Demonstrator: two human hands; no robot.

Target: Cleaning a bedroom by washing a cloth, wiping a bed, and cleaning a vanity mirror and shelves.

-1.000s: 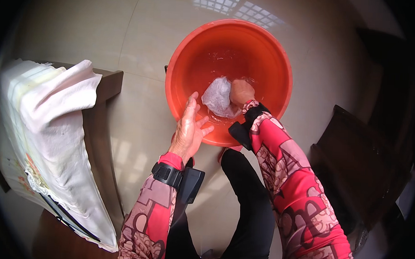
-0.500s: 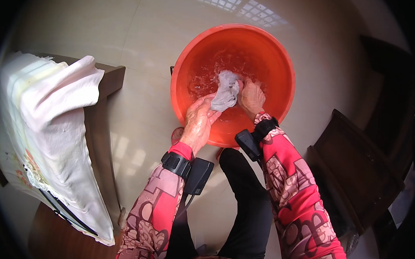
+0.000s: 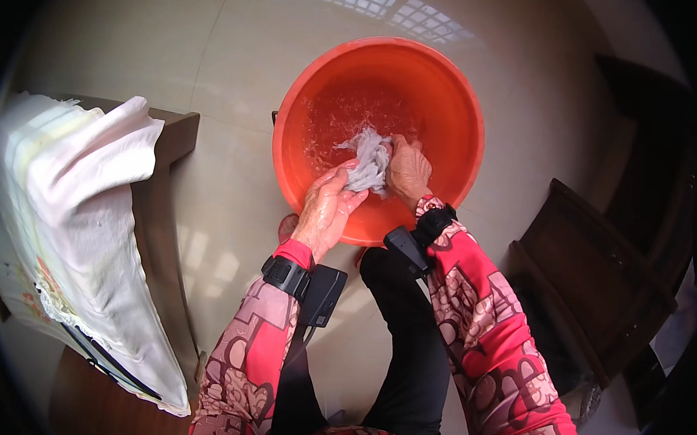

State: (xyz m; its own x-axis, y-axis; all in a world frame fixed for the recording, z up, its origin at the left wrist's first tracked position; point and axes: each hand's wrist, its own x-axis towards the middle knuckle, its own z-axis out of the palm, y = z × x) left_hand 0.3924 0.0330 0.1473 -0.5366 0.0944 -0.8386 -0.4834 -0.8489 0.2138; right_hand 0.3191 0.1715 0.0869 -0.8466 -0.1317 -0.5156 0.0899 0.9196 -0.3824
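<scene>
A crumpled, wet, pale grey cloth [image 3: 370, 164] is bunched between my hands inside a round orange-red basin [image 3: 441, 89]. Stirred, rippling water lies in the basin beyond it. My left hand [image 3: 327, 206] is palm up at the near left of the cloth, fingers supporting its edge, the thumb over it. From the right, my right hand [image 3: 408, 170] grips the cloth, knuckles up; its fingertips are partly hidden behind the folds.
A pink-white cloth [image 3: 94, 160] drapes over brown furniture [image 3: 173, 144] at the left. Dark wooden furniture [image 3: 587, 282] stands at the right. My legs [image 3: 405, 337] are close below the basin, on a glossy tiled floor [image 3: 239, 49].
The cloth was hanging flatter and longer between my hands; now it is squeezed into a tighter bunch. My right hand has shifted slightly left and nearer. The whole view has moved a little.
</scene>
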